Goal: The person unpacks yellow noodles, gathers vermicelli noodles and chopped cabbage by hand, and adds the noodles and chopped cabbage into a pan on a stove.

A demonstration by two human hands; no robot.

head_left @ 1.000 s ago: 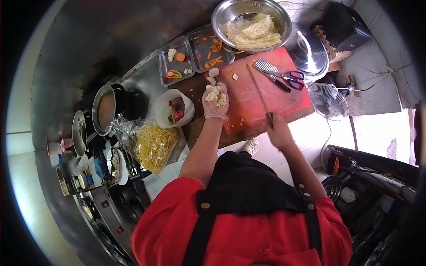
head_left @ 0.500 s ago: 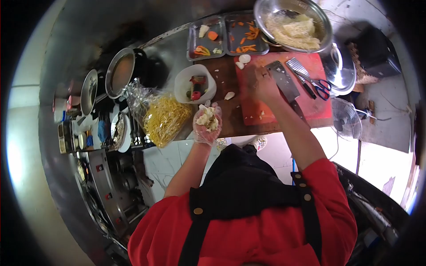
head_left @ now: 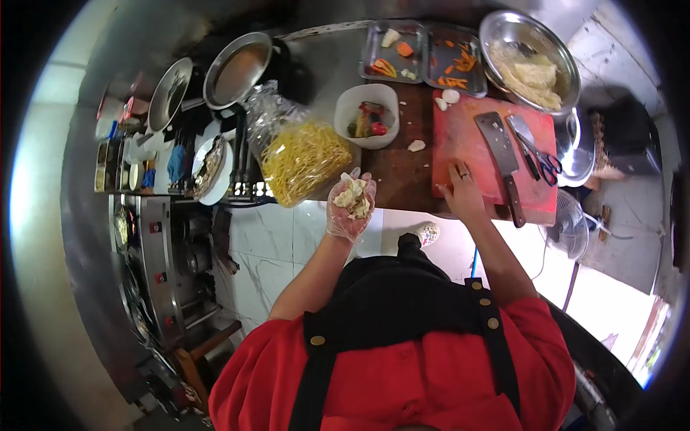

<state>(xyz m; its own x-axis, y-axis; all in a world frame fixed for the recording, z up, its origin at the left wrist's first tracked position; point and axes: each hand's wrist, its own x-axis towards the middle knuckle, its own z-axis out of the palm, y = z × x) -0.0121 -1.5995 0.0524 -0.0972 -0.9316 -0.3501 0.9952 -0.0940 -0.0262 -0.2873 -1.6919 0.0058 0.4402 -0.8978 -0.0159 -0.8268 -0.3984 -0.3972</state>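
Observation:
My left hand, in a clear plastic glove, is palm up with its fingers cupped under chopped pale pieces, perhaps garlic. It is in front of the table's near edge. My right hand is bare, with a ring on one finger. Its fingers lie apart on the near left part of the red cutting board, holding nothing. A cleaver rests on the board to the right of that hand. Farther right are scissors and a black-handled tool. Two whitish pieces sit at the board's far left corner.
Bagged yellow noodles are left of a white tub with vegetables. Behind are black trays of carrot and other cut pieces. A steel colander holds pale noodles. Pans stand at far left, and a fan at right.
My right hand has moved from beside the cleaver blade toward the board's near edge. My left hand still holds the pale pieces. The camera view has shifted, so the table appears farther right.

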